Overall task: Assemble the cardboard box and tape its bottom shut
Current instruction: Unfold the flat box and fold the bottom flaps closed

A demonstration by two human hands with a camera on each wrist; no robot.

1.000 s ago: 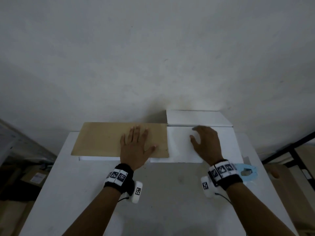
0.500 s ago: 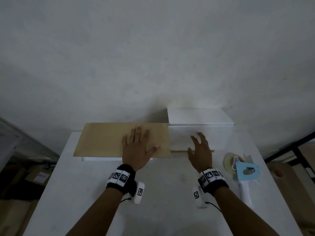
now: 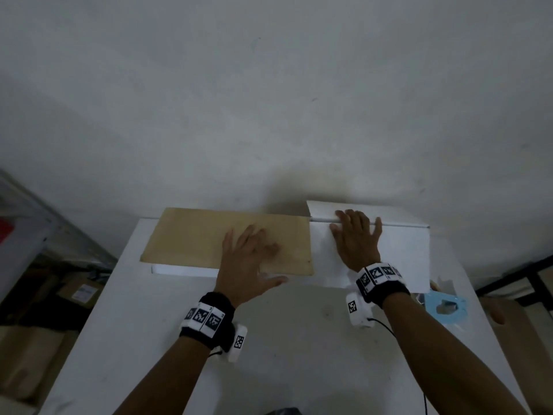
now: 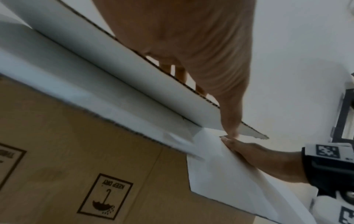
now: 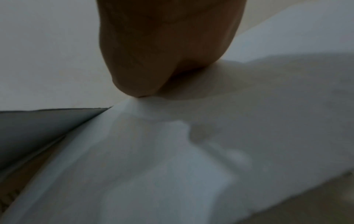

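Left hand flat, pressing cardboard box. Right hand fingers over white fold beyond palm; hooked or not, cannot tell. Risk: loose hold, fold slips, box falls flat.

The place looks like a packing or storage room. A bare, scuffed white wall rises behind a plain white table. On the floor to the left sit brown cartons (one carries a white shipping label), beside a grey metal rack. A black metal frame stands at the right, with more brown cardboard below it. On the table lie a flattened cardboard box, printed with a "KEEP DRY" umbrella mark, and a light blue tape dispenser.
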